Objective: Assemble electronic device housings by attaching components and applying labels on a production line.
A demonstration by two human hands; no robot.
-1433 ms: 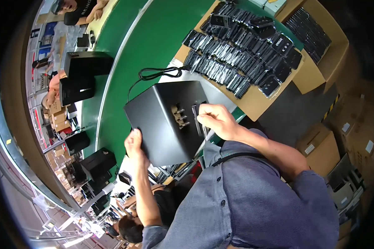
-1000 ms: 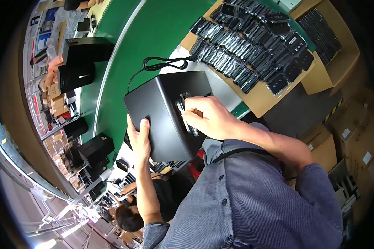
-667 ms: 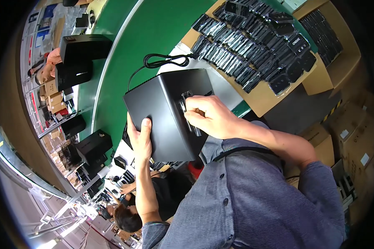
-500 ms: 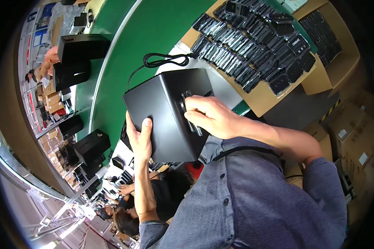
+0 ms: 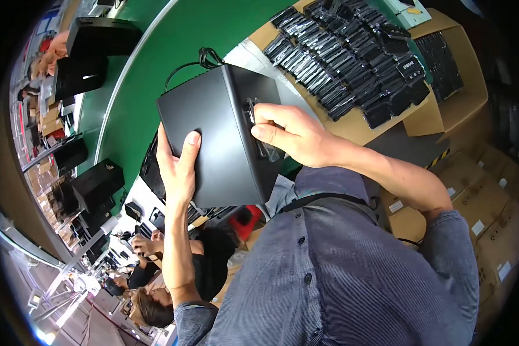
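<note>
1. Black box (image 5: 210, 138) is tilted between both hands, over the green bench (image 5: 167, 52); left hand (image 5: 177, 170) grasps its left edge, thumb laid on the broad face; right hand (image 5: 294, 135) pinches a clear-wrapped packet (image 5: 270, 152) at its right side, fingers curled;
2. smooth, satin panels; glossy, crinkled film;
3. left hand points upward; right reaches leftward, elbow bent.

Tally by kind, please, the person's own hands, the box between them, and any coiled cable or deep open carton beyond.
Bare left hand, bare right hand: 2
Matte black rectangular box: 1
Coiled black cable: 1
Open brown cardboard carton: 1
Total: 5
</note>
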